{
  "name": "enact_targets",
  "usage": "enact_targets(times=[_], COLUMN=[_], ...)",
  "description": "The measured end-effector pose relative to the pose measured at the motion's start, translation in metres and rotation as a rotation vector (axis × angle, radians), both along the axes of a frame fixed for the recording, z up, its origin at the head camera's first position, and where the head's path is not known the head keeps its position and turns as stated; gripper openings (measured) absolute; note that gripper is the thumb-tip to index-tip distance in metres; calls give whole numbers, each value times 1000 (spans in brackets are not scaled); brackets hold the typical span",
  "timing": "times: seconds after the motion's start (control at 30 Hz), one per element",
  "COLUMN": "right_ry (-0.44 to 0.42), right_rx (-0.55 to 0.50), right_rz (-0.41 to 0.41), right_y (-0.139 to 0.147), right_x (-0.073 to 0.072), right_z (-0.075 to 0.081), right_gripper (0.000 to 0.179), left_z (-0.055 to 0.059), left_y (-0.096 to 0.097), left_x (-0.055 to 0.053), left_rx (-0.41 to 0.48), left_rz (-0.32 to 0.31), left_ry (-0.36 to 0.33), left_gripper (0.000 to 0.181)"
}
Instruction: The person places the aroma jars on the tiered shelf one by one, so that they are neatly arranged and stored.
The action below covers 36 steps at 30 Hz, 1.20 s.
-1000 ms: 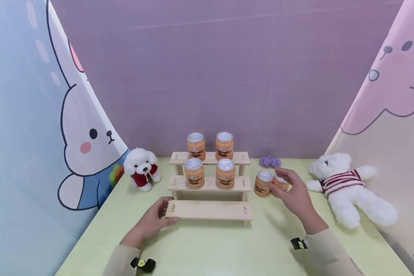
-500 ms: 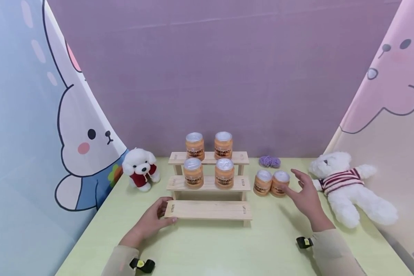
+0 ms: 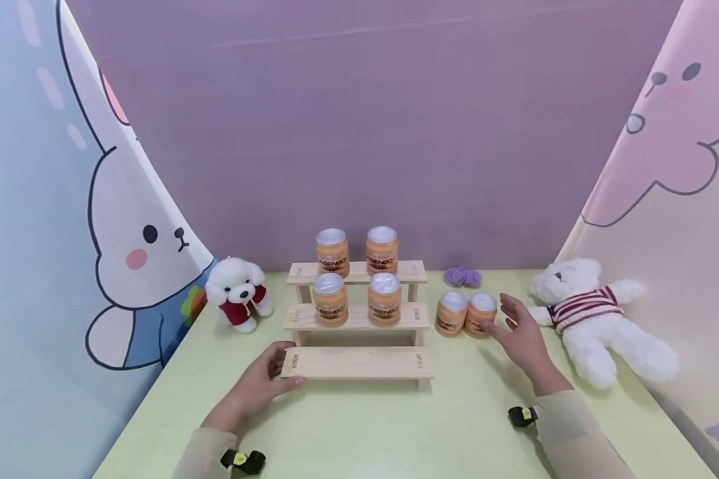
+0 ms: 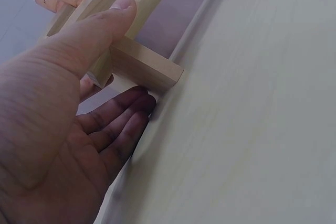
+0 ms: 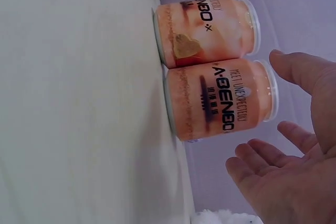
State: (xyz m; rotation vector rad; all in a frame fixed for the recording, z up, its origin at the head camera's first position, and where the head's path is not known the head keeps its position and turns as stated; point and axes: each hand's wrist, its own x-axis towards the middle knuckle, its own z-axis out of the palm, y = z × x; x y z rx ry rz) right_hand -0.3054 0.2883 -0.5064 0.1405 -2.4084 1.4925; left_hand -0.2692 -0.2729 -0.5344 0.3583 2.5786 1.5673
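A three-step wooden display rack (image 3: 356,363) stands mid-table, with two orange cans (image 3: 332,301) on its middle step and two more (image 3: 382,251) on top. My left hand (image 3: 262,380) holds the left end of the bottom step, thumb along the front edge. In the left wrist view its other fingers (image 4: 123,129) extend beside the rack's leg (image 4: 147,66). Right of the rack, two more orange cans stand upright side by side, a left one (image 3: 451,314) and a right one (image 3: 480,315). My right hand (image 3: 522,339) is spread beside the right can, thumb close to its side.
A white plush dog in red (image 3: 238,293) sits to the rack's left. At the right lies a white teddy bear in a striped top (image 3: 599,319), close behind the right hand. A purple yarn bundle (image 3: 462,277) lies at the back of the table, behind the loose cans.
My right hand has drawn back to the right, off the two loose cans, uncovering the right one. The left hand stays at the rack. The head view has shifted slightly.
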Motion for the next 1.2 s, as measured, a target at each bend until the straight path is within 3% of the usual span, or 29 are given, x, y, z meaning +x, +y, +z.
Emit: enact_targets(times=[0.17,0.4,0.57,0.97,1.2], right_ry=[-19,-137,-170,-202,-175], right_rx=[16,-42,-79,-74,-98], right_rz=[43,119,152,123,139], right_y=[-2,-1,0,2,2], right_x=[-5,-12,-14,-17,-19], right_z=[-5,-12,-15,-17,-19], right_gripper=[85,87,88,84,79], left_z=[0,-1,-2,-3,0], left_y=[0,-1,-1,-1,0], left_x=[-1,0,-1,-1,0], left_rx=[1,4,3,-12,-10], left_rz=[4,16,8,13,13], left_ry=[-13,-29,-18,-7,-12], left_gripper=[72,73,72,73,73])
